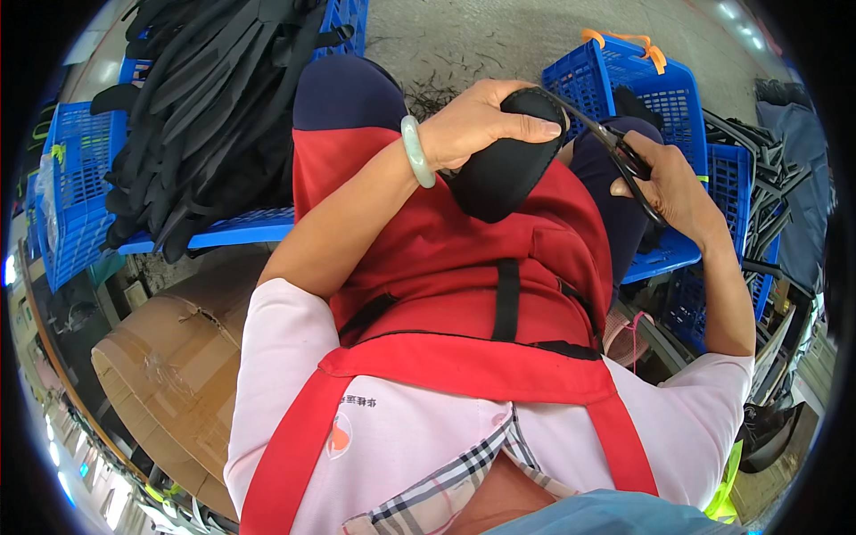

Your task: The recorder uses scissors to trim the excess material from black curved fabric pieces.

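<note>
My left hand (486, 125) grips a black padded fabric piece (504, 178) with a rounded end, the thumb lying across its upper part. In my right hand (664, 183) is a pair of scissors (611, 143) with black handles. Their blades point up and left and reach the edge of the black piece, beside my left fingers. Whether the blades are parted is too small to tell. Both hands are over my lap, above a red apron (428, 241).
At the left, a blue crate (80, 169) stands by a large pile of long black strips (214, 116). A blue basket (660, 80) with an orange tie is at my right, with black frame-like parts (767, 187) beyond. A cardboard box (169, 357) sits by my left elbow.
</note>
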Tool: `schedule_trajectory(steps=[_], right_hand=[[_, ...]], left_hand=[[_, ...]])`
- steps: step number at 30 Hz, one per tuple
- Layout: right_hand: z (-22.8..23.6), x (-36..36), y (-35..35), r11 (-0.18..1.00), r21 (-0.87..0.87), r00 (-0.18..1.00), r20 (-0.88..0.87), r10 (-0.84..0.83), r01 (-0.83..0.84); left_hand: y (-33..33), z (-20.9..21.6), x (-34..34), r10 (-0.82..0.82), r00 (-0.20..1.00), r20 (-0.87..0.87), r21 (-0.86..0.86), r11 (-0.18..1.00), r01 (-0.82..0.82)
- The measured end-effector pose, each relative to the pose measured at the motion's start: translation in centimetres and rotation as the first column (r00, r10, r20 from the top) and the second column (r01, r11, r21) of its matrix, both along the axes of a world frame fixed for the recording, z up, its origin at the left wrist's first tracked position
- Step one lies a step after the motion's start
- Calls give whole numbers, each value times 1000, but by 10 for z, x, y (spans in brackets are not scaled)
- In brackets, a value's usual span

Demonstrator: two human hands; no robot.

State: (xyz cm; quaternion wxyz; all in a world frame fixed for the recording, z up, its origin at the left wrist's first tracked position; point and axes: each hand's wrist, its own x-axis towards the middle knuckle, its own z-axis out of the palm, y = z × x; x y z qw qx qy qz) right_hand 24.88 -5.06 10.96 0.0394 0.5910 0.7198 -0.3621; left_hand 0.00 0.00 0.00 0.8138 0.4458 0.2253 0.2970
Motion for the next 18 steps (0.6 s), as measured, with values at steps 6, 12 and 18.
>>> schedule_trajectory(steps=[6,12,18], right_hand=[[3,3,0,993,114,995,-87,51,-41],[6,5,4,998,-58,1000,15,9,-8],[14,0,6,993,36,993,-12,114,-113]], left_hand=[[2,8,0,-102,995,-1,-33,994,102],[-1,7,0,-111,994,20,-63,992,112],[-5,7,3,-135,991,1,-37,990,135]])
